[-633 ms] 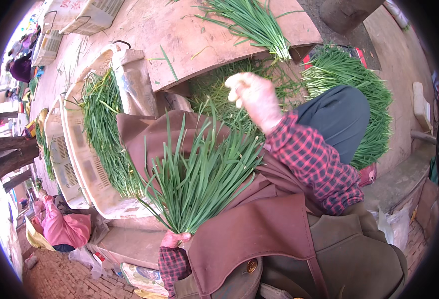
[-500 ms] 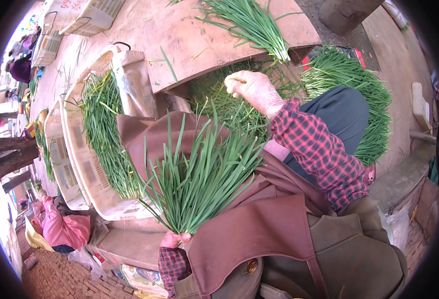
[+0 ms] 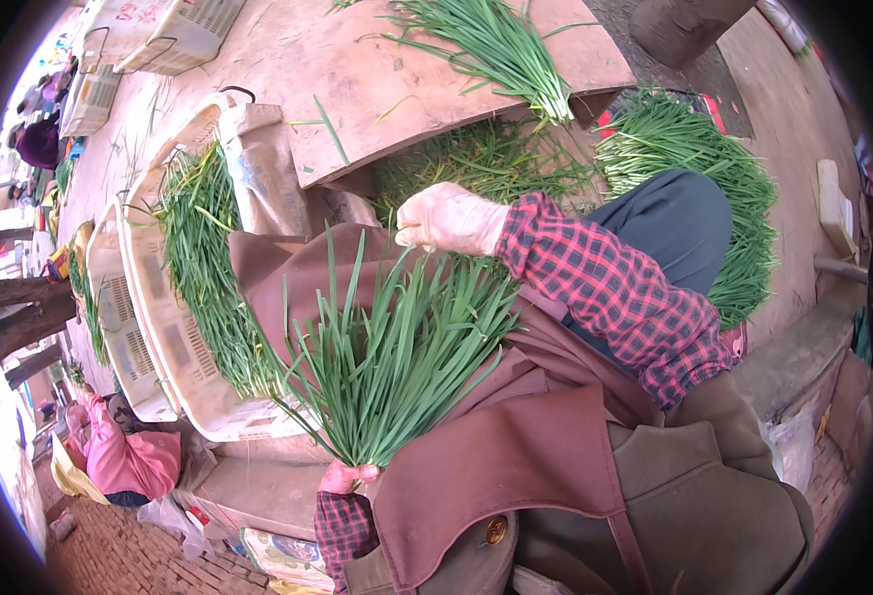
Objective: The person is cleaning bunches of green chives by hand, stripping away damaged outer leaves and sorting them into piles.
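Note:
My left hand (image 3: pixel 349 477) is closed round the lower ends of a bunch of garlic chives (image 3: pixel 387 367). The green leaves fan out and up across the brown leather apron (image 3: pixel 545 456) on my lap. Just above the leaf tips hovers my right hand (image 3: pixel 451 220), its fingers curled and pinched together. Whether a leaf is caught between those fingertips I cannot make out. Loose chive leaves (image 3: pixel 476 164) lie in a heap beyond that hand, beneath the edge of a low board (image 3: pixel 397 89).
At left stands a pale plastic crate (image 3: pixel 193 347) filled with chives. Another chive bunch (image 3: pixel 501 50) lies on the board. To the right of my knee is a large pile of chives (image 3: pixel 744 218). A person in pink (image 3: pixel 139 456) sits at lower left.
My right hand has come left and down, from over the loose leaves to the tips of the held bunch. My left hand keeps its grip in the same place.

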### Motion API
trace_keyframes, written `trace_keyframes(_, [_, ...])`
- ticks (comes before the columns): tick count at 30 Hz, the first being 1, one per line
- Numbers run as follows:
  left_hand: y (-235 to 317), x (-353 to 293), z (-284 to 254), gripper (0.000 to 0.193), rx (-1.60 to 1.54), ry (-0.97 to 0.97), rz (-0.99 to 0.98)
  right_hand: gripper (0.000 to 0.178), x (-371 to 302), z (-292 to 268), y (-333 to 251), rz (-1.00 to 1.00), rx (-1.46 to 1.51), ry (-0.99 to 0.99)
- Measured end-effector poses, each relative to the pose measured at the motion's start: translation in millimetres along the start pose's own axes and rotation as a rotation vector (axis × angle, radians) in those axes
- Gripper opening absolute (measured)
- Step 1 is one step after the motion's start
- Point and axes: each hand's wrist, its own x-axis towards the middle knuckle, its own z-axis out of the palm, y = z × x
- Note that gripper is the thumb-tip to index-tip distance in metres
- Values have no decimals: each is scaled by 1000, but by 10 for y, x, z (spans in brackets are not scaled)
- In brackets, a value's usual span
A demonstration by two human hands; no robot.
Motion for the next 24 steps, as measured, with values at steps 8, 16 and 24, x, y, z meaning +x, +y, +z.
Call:
trace_keyframes(8, [-66,10,-24,37,-13,38,-16,14,-17,30,-179,205,657,235])
trace_keyframes(16, [-211,78,-274,46,-80,-75,-28,13,-84,54,-206,220,1332,229])
trace_keyframes(24, [-435,150,-490,47,-15,-128,-24,25,-281,-365,-70,72,706,225])
